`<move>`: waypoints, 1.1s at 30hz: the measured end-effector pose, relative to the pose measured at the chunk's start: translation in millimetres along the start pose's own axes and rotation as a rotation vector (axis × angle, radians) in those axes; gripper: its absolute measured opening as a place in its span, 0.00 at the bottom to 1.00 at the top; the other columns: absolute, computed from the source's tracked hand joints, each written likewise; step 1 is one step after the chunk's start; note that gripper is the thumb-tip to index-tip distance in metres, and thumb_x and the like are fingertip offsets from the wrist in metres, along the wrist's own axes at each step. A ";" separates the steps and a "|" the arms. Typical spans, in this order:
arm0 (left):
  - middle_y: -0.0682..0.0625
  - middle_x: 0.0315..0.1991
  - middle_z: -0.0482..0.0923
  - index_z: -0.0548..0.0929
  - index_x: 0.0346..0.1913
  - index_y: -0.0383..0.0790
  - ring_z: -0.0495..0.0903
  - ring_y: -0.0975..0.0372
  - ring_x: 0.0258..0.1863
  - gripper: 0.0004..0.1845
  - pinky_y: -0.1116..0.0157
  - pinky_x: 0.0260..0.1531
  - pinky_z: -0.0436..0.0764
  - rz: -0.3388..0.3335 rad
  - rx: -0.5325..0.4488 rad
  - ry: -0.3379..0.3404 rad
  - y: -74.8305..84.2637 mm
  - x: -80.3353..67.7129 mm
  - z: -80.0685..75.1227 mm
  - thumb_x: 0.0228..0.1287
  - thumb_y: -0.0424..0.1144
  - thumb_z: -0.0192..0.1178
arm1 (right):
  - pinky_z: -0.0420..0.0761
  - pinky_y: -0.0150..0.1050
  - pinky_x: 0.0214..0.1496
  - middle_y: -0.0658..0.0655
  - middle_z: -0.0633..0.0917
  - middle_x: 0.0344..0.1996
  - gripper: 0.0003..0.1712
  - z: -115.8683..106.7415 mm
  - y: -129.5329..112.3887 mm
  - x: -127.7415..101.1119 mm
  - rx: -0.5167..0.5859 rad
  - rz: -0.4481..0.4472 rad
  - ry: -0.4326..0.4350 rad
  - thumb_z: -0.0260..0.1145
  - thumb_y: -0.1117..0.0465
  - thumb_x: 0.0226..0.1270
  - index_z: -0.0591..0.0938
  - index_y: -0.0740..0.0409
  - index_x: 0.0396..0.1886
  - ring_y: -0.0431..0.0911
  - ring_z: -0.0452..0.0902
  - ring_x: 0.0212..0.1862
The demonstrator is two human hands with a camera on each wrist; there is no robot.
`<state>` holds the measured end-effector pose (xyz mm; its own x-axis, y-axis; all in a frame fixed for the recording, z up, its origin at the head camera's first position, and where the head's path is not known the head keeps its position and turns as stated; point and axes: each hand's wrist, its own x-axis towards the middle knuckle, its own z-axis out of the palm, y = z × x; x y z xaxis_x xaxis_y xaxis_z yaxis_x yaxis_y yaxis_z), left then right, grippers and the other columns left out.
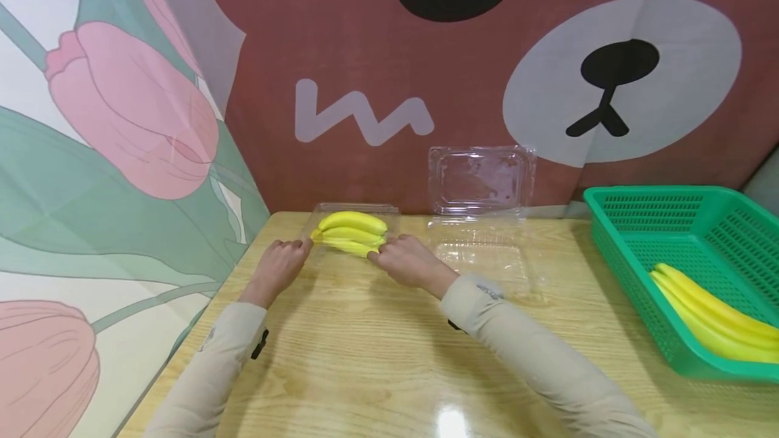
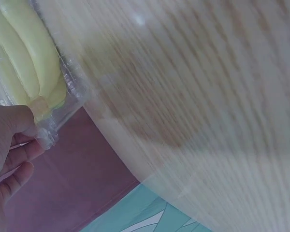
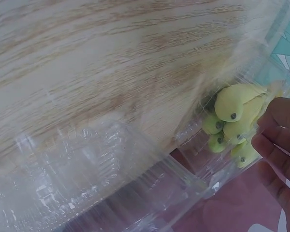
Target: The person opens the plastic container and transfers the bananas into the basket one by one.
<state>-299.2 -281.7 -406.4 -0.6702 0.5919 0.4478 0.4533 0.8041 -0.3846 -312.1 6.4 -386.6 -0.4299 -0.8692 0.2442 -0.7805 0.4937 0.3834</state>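
Observation:
A bunch of yellow bananas (image 1: 353, 223) lies inside a clear plastic clamshell box (image 1: 389, 209) near the table's back left. My left hand (image 1: 283, 261) pinches the box's left front corner, close to the stem end; its thumb and fingers show at that rim in the left wrist view. On the other side, my right hand (image 1: 409, 260) grips the right front edge of the same box. From the right wrist, the banana tips (image 3: 230, 116) show through the plastic beside my fingers (image 3: 275, 152). The film is so clear that I cannot tell whether the lid is fully closed.
A second clear clamshell box (image 1: 481, 259) stands open to the right, its lid (image 1: 481, 181) upright against the bear-print curtain (image 1: 341, 32). At the far right a green plastic basket (image 1: 627, 276) holds more bananas (image 1: 718, 316). Everything stands on a wooden table (image 1: 341, 363).

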 end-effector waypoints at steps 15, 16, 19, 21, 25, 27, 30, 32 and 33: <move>0.42 0.22 0.78 0.76 0.33 0.32 0.77 0.52 0.18 0.11 0.58 0.20 0.77 0.061 0.071 0.031 -2.2 1.5 0.3 0.51 0.18 0.65 | 0.76 0.34 0.23 0.49 0.82 0.26 0.08 2.7 4.7 3.9 -0.029 -0.076 0.094 0.65 0.69 0.59 0.82 0.51 0.34 0.43 0.75 0.25; 0.42 0.22 0.77 0.76 0.33 0.32 0.77 0.52 0.18 0.11 0.58 0.20 0.77 0.064 0.078 0.028 -2.5 1.8 0.0 0.51 0.18 0.65 | 0.76 0.34 0.23 0.50 0.82 0.26 0.08 2.6 5.1 4.3 -0.027 -0.083 0.099 0.65 0.69 0.58 0.82 0.51 0.34 0.43 0.75 0.24; 0.42 0.22 0.77 0.75 0.31 0.32 0.77 0.52 0.19 0.11 0.59 0.20 0.76 0.079 0.092 0.014 -3.4 2.9 -0.9 0.51 0.18 0.64 | 0.77 0.34 0.22 0.50 0.82 0.25 0.08 2.1 6.7 5.3 -0.026 -0.108 0.108 0.65 0.70 0.58 0.81 0.52 0.34 0.43 0.76 0.24; 0.42 0.22 0.76 0.74 0.30 0.33 0.76 0.52 0.19 0.11 0.59 0.19 0.76 0.092 0.105 0.004 -3.9 3.7 -1.4 0.52 0.19 0.64 | 0.77 0.35 0.23 0.50 0.82 0.25 0.09 1.9 8.2 6.1 -0.025 -0.128 0.107 0.66 0.70 0.57 0.81 0.52 0.33 0.43 0.76 0.24; 0.42 0.23 0.77 0.73 0.31 0.33 0.77 0.52 0.20 0.11 0.59 0.21 0.76 0.124 0.124 -0.015 -5.0 5.1 -0.8 0.53 0.19 0.64 | 0.79 0.36 0.26 0.50 0.82 0.25 0.09 1.0 11.3 6.8 -0.019 -0.164 0.086 0.66 0.70 0.56 0.81 0.53 0.34 0.44 0.77 0.26; 0.43 0.23 0.77 0.73 0.32 0.33 0.77 0.52 0.21 0.11 0.59 0.21 0.77 0.137 0.130 -0.022 -5.3 5.5 -0.1 0.53 0.19 0.64 | 0.79 0.37 0.27 0.50 0.82 0.26 0.10 0.6 12.3 6.9 -0.020 -0.177 0.076 0.67 0.69 0.55 0.81 0.52 0.35 0.45 0.78 0.27; 0.43 0.24 0.77 0.73 0.32 0.34 0.77 0.52 0.21 0.10 0.59 0.22 0.77 0.150 0.133 -0.023 -5.3 5.7 1.1 0.54 0.20 0.62 | 0.79 0.37 0.27 0.50 0.82 0.26 0.09 0.5 13.1 7.0 -0.024 -0.187 0.067 0.68 0.69 0.56 0.81 0.51 0.35 0.45 0.78 0.27; 0.43 0.24 0.76 0.73 0.32 0.34 0.77 0.52 0.21 0.10 0.59 0.21 0.76 0.151 0.134 -0.014 -5.0 5.7 1.9 0.54 0.20 0.62 | 0.79 0.37 0.27 0.50 0.82 0.26 0.09 0.5 13.3 7.3 -0.013 -0.182 0.058 0.67 0.69 0.57 0.81 0.52 0.35 0.45 0.78 0.28; 0.43 0.24 0.76 0.73 0.32 0.34 0.77 0.52 0.21 0.10 0.59 0.21 0.76 0.151 0.136 -0.009 -4.6 5.8 2.0 0.53 0.20 0.62 | 0.79 0.36 0.27 0.50 0.82 0.26 0.08 0.6 13.4 7.4 -0.008 -0.178 0.055 0.66 0.69 0.58 0.81 0.52 0.35 0.45 0.78 0.28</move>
<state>-306.3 -282.1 -403.7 -0.6058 0.7045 0.3697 0.4659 0.6908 -0.5529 -326.1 6.6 -380.2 -0.2598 -0.9402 0.2201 -0.8385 0.3327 0.4315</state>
